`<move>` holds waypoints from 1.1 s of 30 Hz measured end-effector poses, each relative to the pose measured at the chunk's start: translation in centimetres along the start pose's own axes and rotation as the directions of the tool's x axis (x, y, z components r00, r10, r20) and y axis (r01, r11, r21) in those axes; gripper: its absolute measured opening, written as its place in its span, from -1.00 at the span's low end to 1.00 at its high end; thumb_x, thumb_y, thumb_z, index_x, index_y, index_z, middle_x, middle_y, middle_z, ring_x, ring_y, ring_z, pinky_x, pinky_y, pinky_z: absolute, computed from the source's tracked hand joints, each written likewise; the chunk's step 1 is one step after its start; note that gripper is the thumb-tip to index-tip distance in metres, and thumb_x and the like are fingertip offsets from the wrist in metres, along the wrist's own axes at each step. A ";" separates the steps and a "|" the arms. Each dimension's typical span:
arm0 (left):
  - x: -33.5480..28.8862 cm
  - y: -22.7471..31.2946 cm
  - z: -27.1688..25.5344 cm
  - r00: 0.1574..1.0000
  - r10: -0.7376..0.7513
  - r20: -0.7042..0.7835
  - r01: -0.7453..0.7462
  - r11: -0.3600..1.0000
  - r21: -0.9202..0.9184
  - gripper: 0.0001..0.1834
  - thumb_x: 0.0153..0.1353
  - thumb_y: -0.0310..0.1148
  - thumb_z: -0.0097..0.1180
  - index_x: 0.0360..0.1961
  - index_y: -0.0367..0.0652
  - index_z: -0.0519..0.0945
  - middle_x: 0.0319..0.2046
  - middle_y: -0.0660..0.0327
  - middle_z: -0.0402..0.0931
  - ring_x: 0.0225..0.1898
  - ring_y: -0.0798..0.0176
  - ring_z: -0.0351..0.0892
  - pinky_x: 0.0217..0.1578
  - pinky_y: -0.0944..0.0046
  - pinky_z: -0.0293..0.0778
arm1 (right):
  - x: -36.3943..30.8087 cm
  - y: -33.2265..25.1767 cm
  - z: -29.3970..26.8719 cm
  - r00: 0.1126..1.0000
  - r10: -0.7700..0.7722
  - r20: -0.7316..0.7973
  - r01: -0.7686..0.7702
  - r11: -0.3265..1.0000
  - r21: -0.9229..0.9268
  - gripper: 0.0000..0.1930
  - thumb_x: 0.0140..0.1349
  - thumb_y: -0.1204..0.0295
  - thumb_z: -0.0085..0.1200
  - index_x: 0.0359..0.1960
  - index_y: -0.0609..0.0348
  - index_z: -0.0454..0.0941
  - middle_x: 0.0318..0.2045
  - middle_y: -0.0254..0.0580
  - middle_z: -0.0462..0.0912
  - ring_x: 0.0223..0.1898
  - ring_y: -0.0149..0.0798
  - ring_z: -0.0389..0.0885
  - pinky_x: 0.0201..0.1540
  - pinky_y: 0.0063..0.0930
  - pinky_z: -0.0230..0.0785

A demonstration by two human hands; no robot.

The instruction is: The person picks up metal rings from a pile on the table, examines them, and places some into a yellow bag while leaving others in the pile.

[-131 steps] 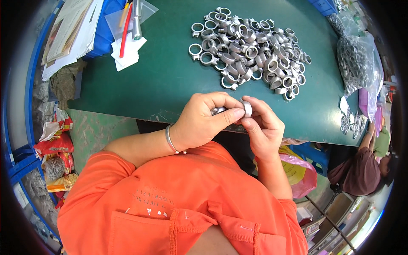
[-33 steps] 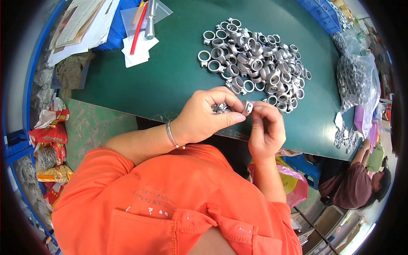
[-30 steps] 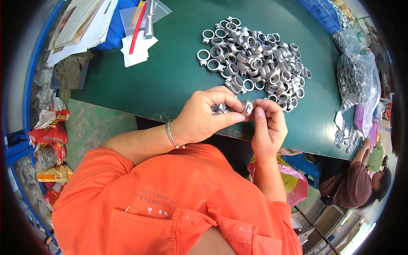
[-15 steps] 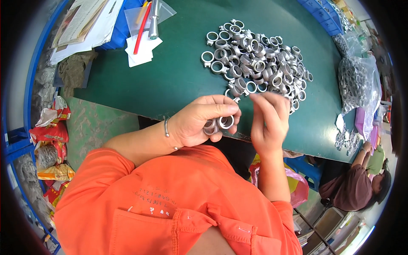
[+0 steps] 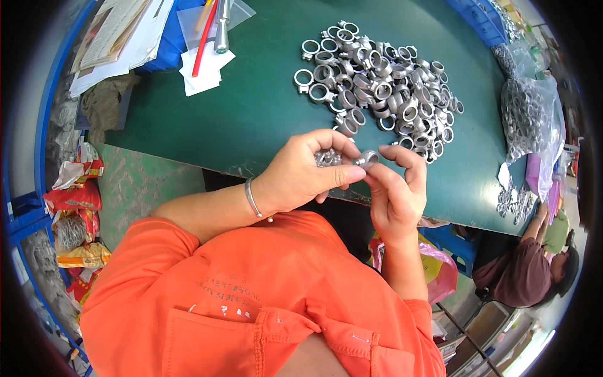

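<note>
A grey metal ring clamp [image 5: 369, 159] is pinched between the fingertips of both my hands, at the near edge of the green table. My left hand [image 5: 300, 168] is closed, its thumb and forefinger at the ring clamp's left side. In the curl of its fingers sit more shiny metal pieces [image 5: 328, 158], partly hidden. My right hand [image 5: 397, 191] grips the same ring clamp from the right with thumb and fingertips. Just beyond my hands spreads a heap of similar ring clamps [image 5: 392, 94], each with a small lug.
On the green table [image 5: 239, 125], white paper slips [image 5: 204, 72], a red pen [image 5: 205, 44] and a metal rod [image 5: 222, 31] lie far left. A clear bag of metal parts [image 5: 527, 119] stands right, near a blue crate [image 5: 480, 25]. Another person [image 5: 521, 273] sits beyond the right end.
My right hand has come from the heap's near edge to meet my left hand, and a ring clamp is now between them. The left hand has turned, its palm facing more away.
</note>
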State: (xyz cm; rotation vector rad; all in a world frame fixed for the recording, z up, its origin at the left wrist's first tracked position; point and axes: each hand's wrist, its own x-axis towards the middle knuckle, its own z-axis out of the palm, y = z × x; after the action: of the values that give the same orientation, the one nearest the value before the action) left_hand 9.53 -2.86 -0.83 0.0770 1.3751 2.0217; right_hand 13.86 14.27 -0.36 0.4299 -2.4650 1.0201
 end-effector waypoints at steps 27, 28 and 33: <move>0.3 -0.8 -0.3 0.874 0.446 0.192 -0.485 0.797 0.360 -0.87 -0.03 -0.61 0.20 -0.40 -0.26 0.56 -0.36 0.23 0.48 -0.35 0.40 0.45 -0.32 0.40 0.37 | -1.2 0.0 0.4 0.776 0.556 0.298 -0.535 0.330 0.778 -0.82 0.32 0.51 -0.18 -0.19 0.37 0.41 -0.41 -0.17 0.55 -0.47 -0.42 0.52 -0.37 -0.60 0.43; 0.2 -0.6 -0.1 0.887 0.421 0.190 -0.462 0.811 0.359 -0.87 -0.05 -0.61 0.20 -0.41 -0.26 0.56 -0.37 0.22 0.48 -0.32 0.38 0.45 -0.27 0.38 0.37 | -1.0 0.1 0.2 0.744 0.557 0.368 -0.567 0.236 0.789 -0.80 0.33 0.47 -0.19 -0.19 0.37 0.42 -0.44 -0.18 0.55 -0.49 -0.43 0.52 -0.38 -0.61 0.42; 0.2 -0.9 -0.3 0.913 0.374 0.160 -0.407 0.857 0.317 -0.78 0.02 -0.61 0.14 -0.25 -0.26 0.52 -0.39 0.21 0.50 -0.37 0.35 0.48 -0.43 0.45 0.40 | -0.8 -0.2 0.2 0.807 0.497 0.318 -0.498 0.286 0.818 -0.81 0.24 0.51 -0.05 -0.17 0.37 0.42 -0.39 -0.16 0.54 -0.42 -0.40 0.53 -0.32 -0.58 0.44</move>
State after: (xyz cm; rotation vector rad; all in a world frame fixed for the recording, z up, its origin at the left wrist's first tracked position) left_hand 9.71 -2.75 -1.80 0.6501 1.7500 2.0327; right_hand 14.59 14.06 -0.81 -0.1277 -1.8268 2.6006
